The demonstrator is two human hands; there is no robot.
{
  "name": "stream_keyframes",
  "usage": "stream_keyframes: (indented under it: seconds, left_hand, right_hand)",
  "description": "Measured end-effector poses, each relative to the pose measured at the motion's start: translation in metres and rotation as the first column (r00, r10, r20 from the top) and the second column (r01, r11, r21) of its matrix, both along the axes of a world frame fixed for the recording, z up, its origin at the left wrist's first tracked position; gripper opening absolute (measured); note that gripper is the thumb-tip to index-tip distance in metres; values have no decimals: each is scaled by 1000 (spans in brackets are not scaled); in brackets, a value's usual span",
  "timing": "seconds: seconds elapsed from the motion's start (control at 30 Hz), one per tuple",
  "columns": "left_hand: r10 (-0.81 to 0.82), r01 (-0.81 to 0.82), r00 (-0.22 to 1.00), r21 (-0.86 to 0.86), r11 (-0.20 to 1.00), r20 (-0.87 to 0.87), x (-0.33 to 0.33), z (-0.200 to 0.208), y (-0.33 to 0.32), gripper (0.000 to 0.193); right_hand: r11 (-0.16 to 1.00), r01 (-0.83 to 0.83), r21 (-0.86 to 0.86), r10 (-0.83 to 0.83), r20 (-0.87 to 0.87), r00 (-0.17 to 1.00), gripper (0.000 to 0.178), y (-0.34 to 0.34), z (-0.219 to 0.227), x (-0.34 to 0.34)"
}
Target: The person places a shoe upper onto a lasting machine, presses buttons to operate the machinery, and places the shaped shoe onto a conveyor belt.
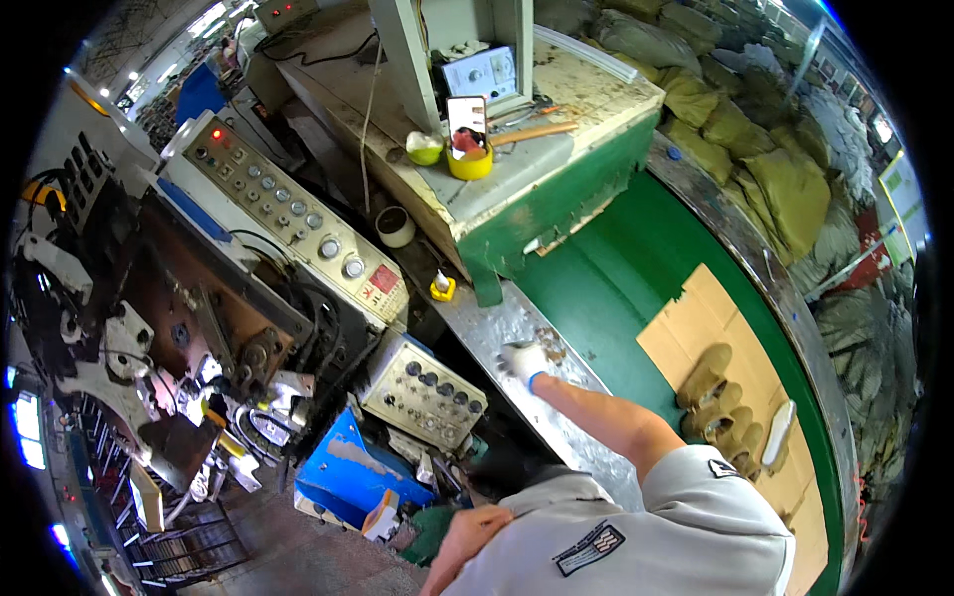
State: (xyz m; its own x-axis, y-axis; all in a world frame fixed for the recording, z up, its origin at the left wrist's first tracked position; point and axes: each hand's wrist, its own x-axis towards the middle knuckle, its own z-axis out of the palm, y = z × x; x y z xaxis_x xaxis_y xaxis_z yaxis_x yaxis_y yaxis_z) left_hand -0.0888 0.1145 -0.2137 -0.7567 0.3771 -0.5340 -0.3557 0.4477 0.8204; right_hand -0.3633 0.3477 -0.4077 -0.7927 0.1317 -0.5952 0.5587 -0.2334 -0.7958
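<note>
My right hand, in a white glove with a blue cuff, is over a long metal plate. Its fingers look curled, and whatever they may hold is hidden. Beside it lie small brown scraps. My left hand appears bare at my waist, against the light grey shirt, its fingers unclear. To the right, several brown shoe-like pieces and a pale sole-shaped piece rest on a cardboard sheet.
Left of me stand control panels and machinery. A yellow-based bottle stands at the plate's far end. Farther back, a bench carries a phone and yellow tape. A green surface and stacked sacks extend rightward.
</note>
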Motion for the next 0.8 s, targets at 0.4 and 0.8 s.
stream_keyframes:
  seconds: [0.4,0.8]
  left_hand:
    - [0,15,978,-73,997,209,-47,55,55,31]
    - [17,8,988,-161,987,152,-49,40,66,26]
  right_hand:
    - [969,207,136,-234,230,945,31,108,-106,-260]
    - [-56,-243,968,287,249,925,37,160,-222,-378]
